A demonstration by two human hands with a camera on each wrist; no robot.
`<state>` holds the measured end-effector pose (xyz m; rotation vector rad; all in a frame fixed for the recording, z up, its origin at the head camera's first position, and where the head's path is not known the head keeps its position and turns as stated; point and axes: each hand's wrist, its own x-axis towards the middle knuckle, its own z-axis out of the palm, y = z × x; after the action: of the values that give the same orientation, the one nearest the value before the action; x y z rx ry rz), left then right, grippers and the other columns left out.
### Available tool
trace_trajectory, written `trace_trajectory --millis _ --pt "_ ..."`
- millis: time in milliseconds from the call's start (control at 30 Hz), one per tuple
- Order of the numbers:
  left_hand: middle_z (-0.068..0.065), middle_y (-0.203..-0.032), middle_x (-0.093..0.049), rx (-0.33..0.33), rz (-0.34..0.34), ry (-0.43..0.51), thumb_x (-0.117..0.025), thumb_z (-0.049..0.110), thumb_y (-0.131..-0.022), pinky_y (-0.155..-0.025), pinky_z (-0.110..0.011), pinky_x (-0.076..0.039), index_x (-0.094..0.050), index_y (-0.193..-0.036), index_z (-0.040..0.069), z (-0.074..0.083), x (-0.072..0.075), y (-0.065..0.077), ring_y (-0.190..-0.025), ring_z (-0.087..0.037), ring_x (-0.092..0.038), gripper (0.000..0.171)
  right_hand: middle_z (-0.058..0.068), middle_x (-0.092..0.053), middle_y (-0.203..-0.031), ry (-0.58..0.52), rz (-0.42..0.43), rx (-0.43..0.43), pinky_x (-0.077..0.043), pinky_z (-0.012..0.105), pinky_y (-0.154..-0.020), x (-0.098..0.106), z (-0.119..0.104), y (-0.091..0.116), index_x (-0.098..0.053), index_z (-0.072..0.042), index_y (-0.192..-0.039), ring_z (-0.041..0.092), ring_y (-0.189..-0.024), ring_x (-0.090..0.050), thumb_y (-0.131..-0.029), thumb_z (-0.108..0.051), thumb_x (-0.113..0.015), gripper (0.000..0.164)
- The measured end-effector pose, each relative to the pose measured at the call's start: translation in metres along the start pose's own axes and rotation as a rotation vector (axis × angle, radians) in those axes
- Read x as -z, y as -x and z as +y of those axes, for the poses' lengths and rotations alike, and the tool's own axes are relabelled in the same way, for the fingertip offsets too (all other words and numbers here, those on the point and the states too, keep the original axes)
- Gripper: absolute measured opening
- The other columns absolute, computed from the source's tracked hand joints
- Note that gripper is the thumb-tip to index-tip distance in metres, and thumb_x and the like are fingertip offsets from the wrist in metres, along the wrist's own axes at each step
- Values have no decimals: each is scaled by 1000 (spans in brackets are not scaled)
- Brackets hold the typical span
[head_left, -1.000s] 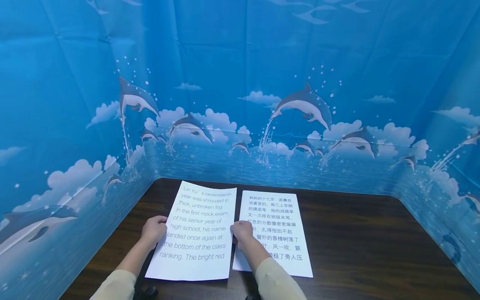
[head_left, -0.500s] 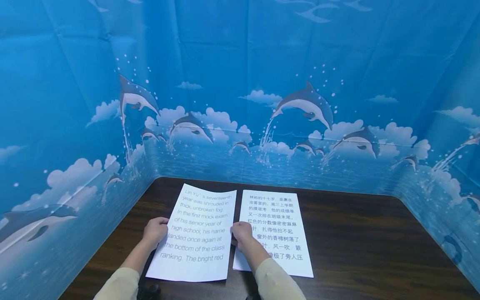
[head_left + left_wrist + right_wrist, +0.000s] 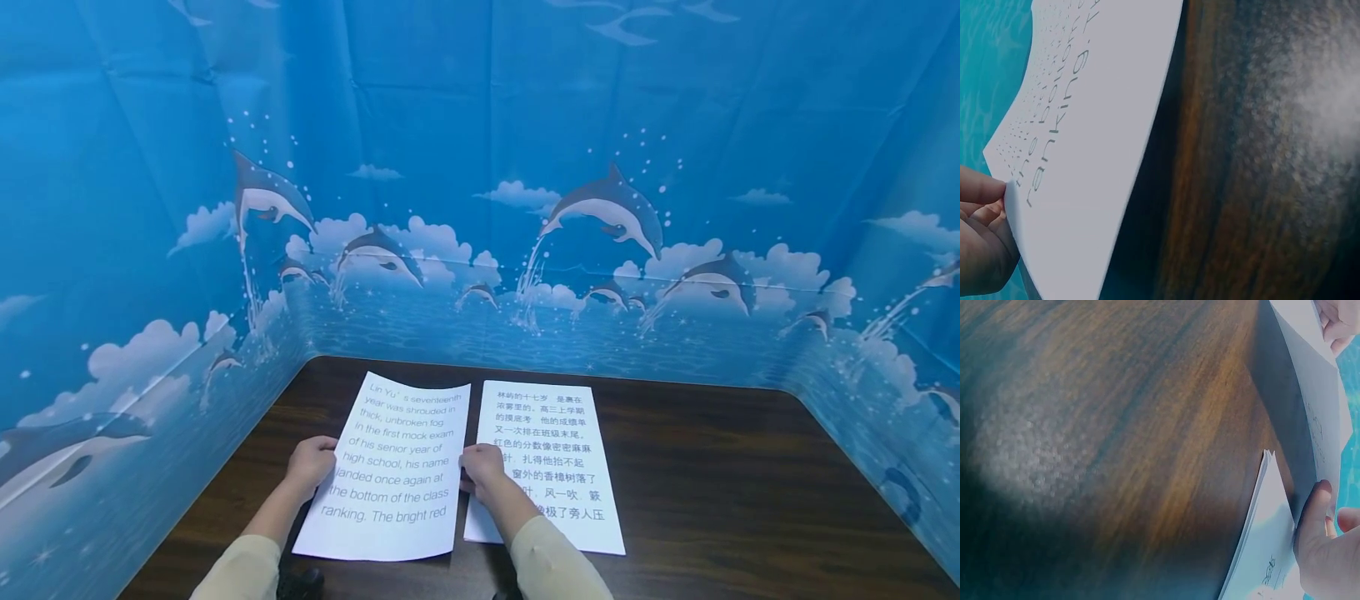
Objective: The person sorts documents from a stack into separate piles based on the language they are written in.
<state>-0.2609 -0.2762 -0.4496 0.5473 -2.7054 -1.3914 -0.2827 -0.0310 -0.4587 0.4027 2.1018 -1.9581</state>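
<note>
A white sheet of paper (image 3: 390,467) with large English print is held between both hands in the head view, slightly bowed. My left hand (image 3: 311,465) pinches its left edge; the left wrist view shows thumb and finger on the paper (image 3: 1091,162). At the right edge my right hand (image 3: 483,468) pinches it too. The right wrist view shows the paper's lower edge raised over the table, with shadow beneath. A second stack of paper (image 3: 551,442) with Chinese print lies flat on the right, partly covered by the right hand and forearm. Its corner (image 3: 1266,531) shows several layers.
Both papers are over a dark wood-grain table (image 3: 750,483). A blue curtain (image 3: 480,108) printed with dolphins and clouds stands around the back and sides. Small black objects (image 3: 303,583) are partly visible near the left sleeve.
The English sheet's top edge has dipped a little toward me and the sheet bows more. Both hands keep their hold, the left shifting very slightly right. The Chinese stack stays put.
</note>
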Motion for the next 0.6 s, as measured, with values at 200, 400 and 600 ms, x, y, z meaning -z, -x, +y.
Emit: trace_trajectory --millis 200,400,600 --pt "-28 -106 -46 -19 -35 20 -37 -1 -84 -81 -53 -37 -41 -116 -12 -4 1 -1 -98 -40 -44 34 12 -50 -78 -5 -12 -1 -48 25 -53 1 -2 0 -54 3 -95 20 -67 -52 -78 0 -52 17" --pt "-27 -104 -48 -17 -30 25 -42 0 -82 -61 -38 -45 -43 -115 -12 -2 3 0 -92 -38 -48 35 12 -51 -82 9 -26 -12 -48 25 -53 3 -5 0 -54 2 -95 20 -69 -54 -80 -4 -53 17" --pt "-29 -106 -46 -5 -35 46 -44 6 -84 -60 -38 -45 -41 -116 -12 -1 7 1 -94 -40 -46 37 12 -52 -83 25 -56 -13 -49 24 -54 8 -9 -1 -53 4 -98 20 -68 -57 -81 -9 -54 21"
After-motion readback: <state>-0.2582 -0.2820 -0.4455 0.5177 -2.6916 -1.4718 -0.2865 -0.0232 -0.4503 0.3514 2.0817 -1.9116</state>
